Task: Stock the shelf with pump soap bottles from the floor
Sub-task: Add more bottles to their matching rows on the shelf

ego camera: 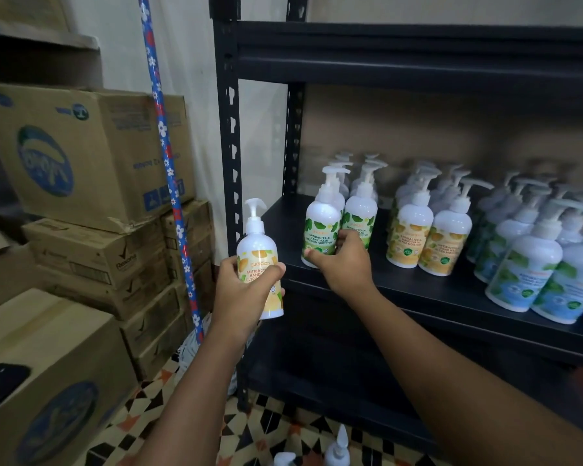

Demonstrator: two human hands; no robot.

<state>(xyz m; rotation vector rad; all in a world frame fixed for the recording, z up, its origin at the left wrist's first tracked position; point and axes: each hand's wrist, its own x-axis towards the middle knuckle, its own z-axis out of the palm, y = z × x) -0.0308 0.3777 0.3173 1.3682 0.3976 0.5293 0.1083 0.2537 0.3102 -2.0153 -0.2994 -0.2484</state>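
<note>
**Left third of the frame.** Stacked cardboard boxes (81,153) with a flower-patterned pole (164,136) leaning in front of them. Neither belongs to the task.

**Centre-left.** Your left grip (239,297) is wrapped round the lower body of a yellow-label bottle (258,250), with the thumb across the label. You hold it upright in the air, just outside the black front post of the shelf (231,146). With the pump head on top, it can go onto the board without turning, probably once your other hand is free.

**Centre.** Your right grip (344,264) is closed on the base of a green-label bottle (320,227), thumb on the near side and fingers round the far side. The bottle stands on the middle board, at the front of the green rows. A hold this low suits sliding or squaring the bottle into line rather than lifting it.

**Right of centre.** Yellow-label rows (409,230) come next, then blue-label rows (525,260) at the right edge. Each kind keeps its own files running front to back. This sorting suggests that the bottle in your left grip belongs with the yellow group, not beside the green.

**Bottom centre.** The pump tops of further bottles (337,449) show above the tiled floor (283,422), so the stocking appears unfinished.
</note>
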